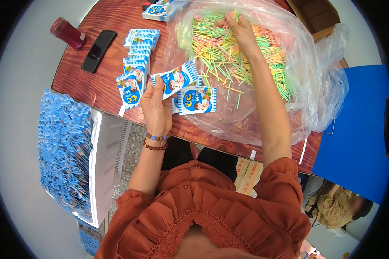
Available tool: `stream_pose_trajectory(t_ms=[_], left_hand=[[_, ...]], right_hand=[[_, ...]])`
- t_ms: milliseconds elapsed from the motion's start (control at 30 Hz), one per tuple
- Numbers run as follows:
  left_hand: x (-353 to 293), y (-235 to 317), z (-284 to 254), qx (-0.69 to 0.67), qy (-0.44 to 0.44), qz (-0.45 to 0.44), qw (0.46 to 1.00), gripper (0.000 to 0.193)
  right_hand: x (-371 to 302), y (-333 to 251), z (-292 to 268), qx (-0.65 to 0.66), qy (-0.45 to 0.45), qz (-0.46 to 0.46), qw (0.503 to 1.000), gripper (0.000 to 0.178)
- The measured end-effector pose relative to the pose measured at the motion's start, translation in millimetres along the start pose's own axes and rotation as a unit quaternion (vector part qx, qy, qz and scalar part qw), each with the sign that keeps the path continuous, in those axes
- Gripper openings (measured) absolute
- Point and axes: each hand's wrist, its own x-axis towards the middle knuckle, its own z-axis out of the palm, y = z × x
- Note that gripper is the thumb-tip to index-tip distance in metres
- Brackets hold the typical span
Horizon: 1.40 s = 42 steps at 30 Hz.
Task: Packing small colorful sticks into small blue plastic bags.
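Observation:
My left hand point(157, 108) pinches a blue and white printed packet point(175, 80) between thumb and fingers, above the table's near edge. Just beyond and below it lies another such packet point(197, 101), partly over one more. To the left, several packets point(132, 88) overlap in a row. My right hand point(241, 32) reaches into a large clear plastic bag point(242, 125) spread open on the table. Its fingers are closed among a heap of thin pastel sticks point(229, 56), green, yellow and pink; some sticks seem to be between the fingertips.
A dark phone point(99, 51) and a red jar point(68, 33) are on the wooden table point(80, 77) at the left. A white box point(95, 164) packed with blue packets stands left of me. More packets point(155, 12) lie at the far edge. Someone sits point(335, 207) at lower right, by a blue panel point(354, 129).

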Motion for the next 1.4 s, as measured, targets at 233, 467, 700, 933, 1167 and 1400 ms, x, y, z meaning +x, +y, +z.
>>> stream_pose_trajectory(t_ms=[233, 467, 700, 933, 1167, 1400], left_hand=[[10.4, -14.1, 19.4, 0.006, -0.029, 0.019, 0.999, 0.028], [0.3, -25.4, 38.9, 0.009, -0.012, 0.028, 0.999, 0.026], [-4.9, -27.4, 41.8, 0.015, 0.012, 0.041, 0.999, 0.025], [-3.9, -24.6, 38.4, -0.003, 0.02, 0.068, 0.997, 0.024], [-2.4, -29.1, 36.8, 0.012, 0.028, 0.073, 0.997, 0.024], [-0.9, -36.1, 40.8, -0.015, 0.014, 0.101, 0.995, 0.02]], right_hand=[[-66.9, -61.3, 21.2, 0.514, 0.096, 0.02, 0.852, 0.02], [-114.2, -98.2, 39.3, 0.506, 0.169, -0.095, 0.84, 0.015], [-126.0, -107.8, 63.7, 0.461, 0.204, -0.138, 0.853, 0.016], [-125.7, -115.1, 62.1, 0.406, 0.225, -0.139, 0.875, 0.016], [-130.1, -117.3, 77.1, 0.385, 0.215, -0.114, 0.891, 0.018], [-133.3, -125.1, 91.2, 0.356, 0.256, -0.071, 0.896, 0.019]])
